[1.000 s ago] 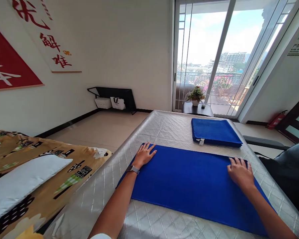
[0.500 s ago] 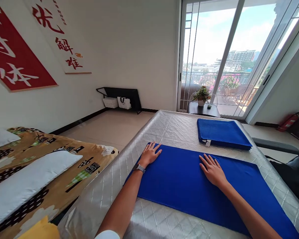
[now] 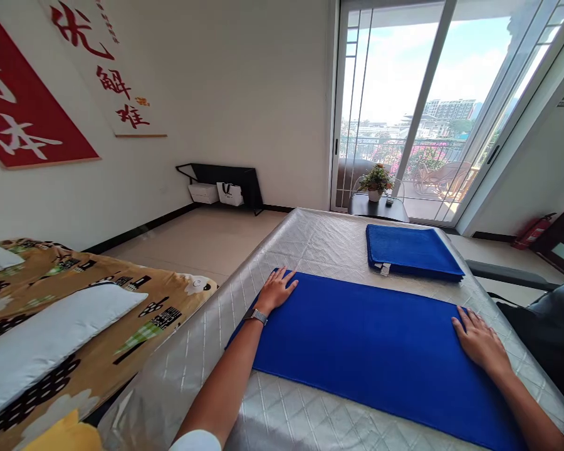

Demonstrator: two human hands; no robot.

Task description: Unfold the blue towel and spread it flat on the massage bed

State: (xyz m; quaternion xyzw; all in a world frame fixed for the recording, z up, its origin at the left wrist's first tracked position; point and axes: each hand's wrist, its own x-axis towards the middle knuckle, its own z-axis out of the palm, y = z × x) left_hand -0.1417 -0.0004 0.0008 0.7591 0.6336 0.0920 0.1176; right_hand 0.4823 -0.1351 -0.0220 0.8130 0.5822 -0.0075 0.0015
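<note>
A long blue cloth (image 3: 357, 338) lies flat on the silver quilted table cover (image 3: 305, 244). My left hand (image 3: 275, 290) rests on the cloth's far left corner, fingers spread, with a watch on the wrist. At the cloth's far right corner lies my right hand (image 3: 482, 338), palm down with its fingers extended. Neither hand grips anything. Beyond the long cloth sits a folded blue cloth stack (image 3: 411, 250) with a small white tag at its near left corner.
To the left is a patterned tan blanket (image 3: 164, 282) with a white pillow (image 3: 61, 338). A potted plant (image 3: 376, 181) stands on a small dark table before the glass door. A dark bag (image 3: 540, 338) is at the right edge.
My right hand has slid right along the long cloth's far edge, from near its middle to the right corner. My left hand remains at the left corner. The view has shifted slightly.
</note>
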